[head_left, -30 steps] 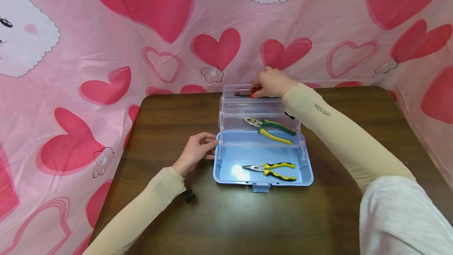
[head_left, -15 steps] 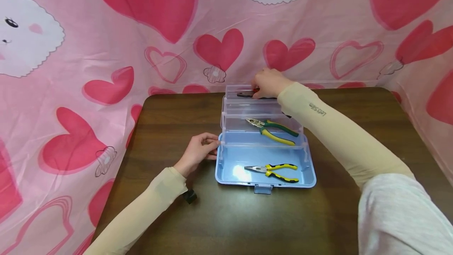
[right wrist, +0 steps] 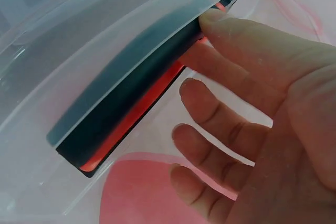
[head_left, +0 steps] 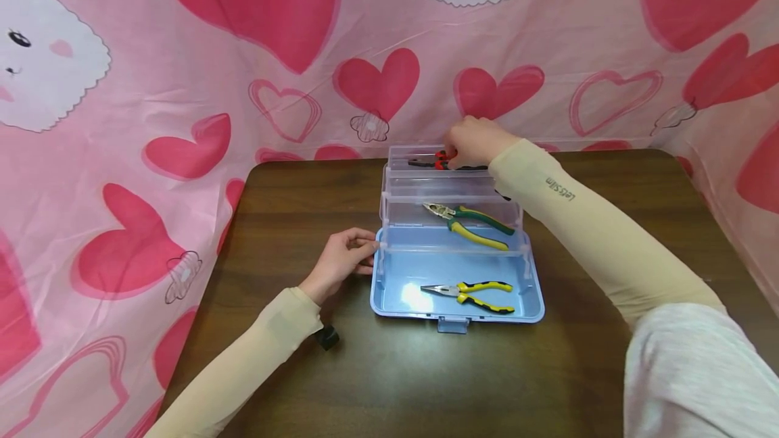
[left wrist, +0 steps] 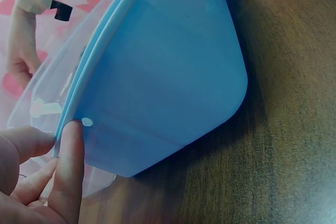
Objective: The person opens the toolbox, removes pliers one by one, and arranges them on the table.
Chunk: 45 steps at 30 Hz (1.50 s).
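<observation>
My left hand (head_left: 341, 261) pinches the left rim of an open light blue toolbox (head_left: 398, 315); the left wrist view has the thumb and fingers on either side of the rim of the box wall (left wrist: 173, 77). At the back, my right hand (head_left: 479, 143) reaches into the top clear tray (head_left: 397, 154). It pinches red-and-black pliers (head_left: 439, 163), their dark jaws pointing left. Seen from the right wrist, the thumb presses the black handle (right wrist: 121, 103), the index finger lies behind it, and the other fingers are loosely bent. The tray wall covers part of the handle.
Green-and-yellow combination pliers (head_left: 475, 237) lie in a lower clear tray. Yellow-and-black long-nose pliers (head_left: 462, 295) lie in the blue base, above its front latch (head_left: 453, 325). The brown wooden table (head_left: 389, 384) backs onto a pink heart-patterned cloth (head_left: 438, 73).
My right hand shifts left slightly, then back to the right, showing more of the red on the pliers. The left hand stays on the toolbox rim.
</observation>
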Available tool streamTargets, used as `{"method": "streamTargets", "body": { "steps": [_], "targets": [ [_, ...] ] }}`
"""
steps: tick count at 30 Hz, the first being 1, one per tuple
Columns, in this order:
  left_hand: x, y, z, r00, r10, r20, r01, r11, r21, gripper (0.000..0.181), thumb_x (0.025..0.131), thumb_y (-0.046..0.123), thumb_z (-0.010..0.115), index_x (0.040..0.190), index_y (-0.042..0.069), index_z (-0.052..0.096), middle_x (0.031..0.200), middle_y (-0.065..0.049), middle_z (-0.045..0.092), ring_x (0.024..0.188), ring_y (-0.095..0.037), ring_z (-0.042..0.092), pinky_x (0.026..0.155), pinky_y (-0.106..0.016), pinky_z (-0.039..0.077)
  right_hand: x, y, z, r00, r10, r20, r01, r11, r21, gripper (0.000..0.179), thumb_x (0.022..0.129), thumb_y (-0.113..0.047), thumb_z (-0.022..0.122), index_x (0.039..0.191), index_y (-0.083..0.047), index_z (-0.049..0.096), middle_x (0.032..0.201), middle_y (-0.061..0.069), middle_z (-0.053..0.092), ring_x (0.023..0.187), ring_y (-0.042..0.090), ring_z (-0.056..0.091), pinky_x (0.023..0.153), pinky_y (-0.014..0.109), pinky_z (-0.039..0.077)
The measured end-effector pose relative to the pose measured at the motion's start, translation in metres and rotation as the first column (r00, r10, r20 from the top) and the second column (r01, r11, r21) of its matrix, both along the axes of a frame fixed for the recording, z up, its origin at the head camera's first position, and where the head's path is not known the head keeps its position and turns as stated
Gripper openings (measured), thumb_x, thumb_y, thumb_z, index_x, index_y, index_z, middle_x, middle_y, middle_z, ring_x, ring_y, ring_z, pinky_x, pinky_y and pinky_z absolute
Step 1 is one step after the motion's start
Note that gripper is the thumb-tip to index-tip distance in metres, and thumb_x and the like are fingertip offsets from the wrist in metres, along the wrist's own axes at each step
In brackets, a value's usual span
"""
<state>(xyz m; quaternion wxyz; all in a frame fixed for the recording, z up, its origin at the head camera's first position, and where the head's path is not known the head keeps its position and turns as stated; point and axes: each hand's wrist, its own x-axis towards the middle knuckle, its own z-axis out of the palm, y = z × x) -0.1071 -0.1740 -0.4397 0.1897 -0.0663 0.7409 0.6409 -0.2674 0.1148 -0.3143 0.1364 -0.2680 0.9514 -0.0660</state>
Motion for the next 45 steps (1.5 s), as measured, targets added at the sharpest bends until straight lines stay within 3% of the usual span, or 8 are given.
{"method": "streamTargets", "body": {
  "steps": [6,15,21,28,33,38,45],
  "targets": [
    [0.0004,-0.0004,0.0003,1.000,-0.005,0.000,0.005,1.000,0.007,0.028,0.101,0.009,0.069,0.126,-0.003,0.066,0.108,-0.016,0.072,0.077,-0.019,0.070,0.071,-0.034,0.065,-0.0014,-0.0019,-0.0049,0.999,0.045,0.003,-0.045,0.999,0.019,0.021,0.092,-0.022,0.080,0.106,-0.006,0.080,0.090,0.009,0.075,0.086,0.029,0.066,0.086,0.043,0.058],
    [-0.0001,-0.0011,0.0003,1.000,-0.028,0.006,0.028,1.000,0.003,0.030,0.101,0.010,0.069,0.128,-0.002,0.065,0.107,-0.016,0.072,0.076,-0.018,0.070,0.073,-0.034,0.065,0.0034,-0.0038,-0.0015,0.992,0.125,-0.012,-0.123,0.986,0.116,0.015,0.094,-0.016,0.075,0.097,-0.002,0.076,0.093,0.014,0.070,0.088,0.031,0.063,0.087,0.044,0.057],
    [0.0008,-0.0010,-0.0002,1.000,-0.020,0.015,0.020,1.000,-0.005,0.030,0.101,0.010,0.069,0.127,-0.002,0.065,0.108,-0.016,0.072,0.076,-0.019,0.070,0.072,-0.033,0.065,0.0018,0.0018,-0.0017,0.990,0.136,0.033,-0.137,0.989,0.059,0.017,0.095,-0.015,0.074,0.104,-0.002,0.076,0.095,0.013,0.069,0.088,0.030,0.062,0.086,0.044,0.057],
    [0.0024,-0.0012,0.0016,1.000,-0.021,0.012,0.021,1.000,-0.013,0.029,0.101,0.011,0.070,0.127,-0.001,0.066,0.110,-0.017,0.072,0.079,-0.020,0.070,0.073,-0.034,0.065,0.0027,0.0007,-0.0063,0.986,0.086,0.141,-0.082,0.996,-0.040,0.033,0.097,-0.017,0.074,0.123,0.002,0.069,0.114,0.017,0.070,0.104,0.034,0.063,0.098,0.049,0.055],
    [0.0010,0.0000,0.0020,1.000,-0.027,0.010,0.027,0.999,-0.030,0.030,0.101,0.012,0.070,0.128,0.000,0.066,0.112,-0.017,0.072,0.081,-0.022,0.070,0.075,-0.035,0.065,0.0033,-0.0003,-0.0069,0.992,0.066,0.111,-0.057,0.995,-0.078,0.028,0.095,-0.016,0.076,0.118,0.001,0.074,0.109,0.017,0.073,0.098,0.033,0.065,0.095,0.047,0.057],
    [-0.0004,-0.0001,0.0005,1.000,-0.028,0.006,0.029,0.999,-0.032,0.031,0.100,0.012,0.070,0.129,0.000,0.066,0.112,-0.017,0.072,0.080,-0.021,0.070,0.074,-0.035,0.065,0.0047,0.0013,-0.0040,0.993,0.089,0.077,-0.084,0.994,-0.068,0.023,0.096,-0.015,0.076,0.113,0.000,0.074,0.102,0.015,0.072,0.093,0.031,0.064,0.090,0.045,0.058],
    [-0.0010,-0.0014,0.0010,1.000,-0.015,0.004,0.015,1.000,-0.006,0.030,0.100,0.011,0.071,0.127,-0.001,0.066,0.109,-0.017,0.072,0.078,-0.021,0.070,0.073,-0.035,0.065,0.0040,0.0029,-0.0048,0.986,0.165,0.012,-0.163,0.983,-0.088,0.022,0.095,-0.013,0.074,0.111,0.002,0.071,0.120,0.020,0.062,0.111,0.036,0.057,0.097,0.048,0.055]
  ]
}}
